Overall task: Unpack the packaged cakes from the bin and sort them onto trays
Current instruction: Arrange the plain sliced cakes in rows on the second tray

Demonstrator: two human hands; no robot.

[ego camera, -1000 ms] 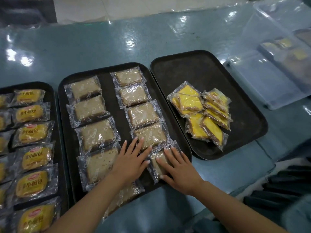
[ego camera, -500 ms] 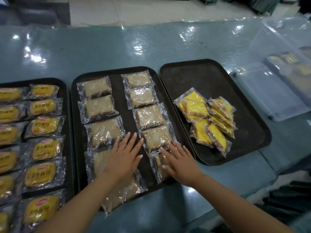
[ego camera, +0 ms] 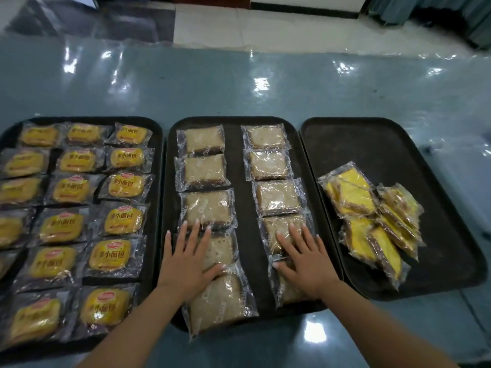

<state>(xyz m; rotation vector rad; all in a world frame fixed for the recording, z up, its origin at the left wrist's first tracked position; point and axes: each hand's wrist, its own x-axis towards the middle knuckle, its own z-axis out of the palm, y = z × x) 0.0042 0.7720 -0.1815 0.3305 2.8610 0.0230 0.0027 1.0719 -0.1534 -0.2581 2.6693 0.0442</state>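
Now both hands lie flat, fingers straight and spread, on the middle tray (ego camera: 244, 122). That dark tray carries two columns of pale brown cakes (ego camera: 268, 136) in clear wrappers. The left hand (ego camera: 187, 257) presses on the fourth packet down the left column (ego camera: 220, 249), its fingertips reaching the lower edge of the third packet (ego camera: 208, 208). Below it, the last packet of that column (ego camera: 219, 298) sticks out over the tray's near rim. The right hand (ego camera: 309, 261) presses on the fourth packet down the right column (ego camera: 279, 229), its palm covering much of the bottom packet (ego camera: 285, 288). Neither hand grips anything.

To the left, touching the middle tray, another tray (ego camera: 156, 128) is filled with rows of yellow buns (ego camera: 125, 219) in printed wrappers. To the right, a third tray (ego camera: 372, 134) holds a loose, overlapping pile of bright yellow cake slices (ego camera: 353, 193) near its middle. All three trays sit side by side on a glossy blue-green table (ego camera: 239, 83). The bin is not in view.
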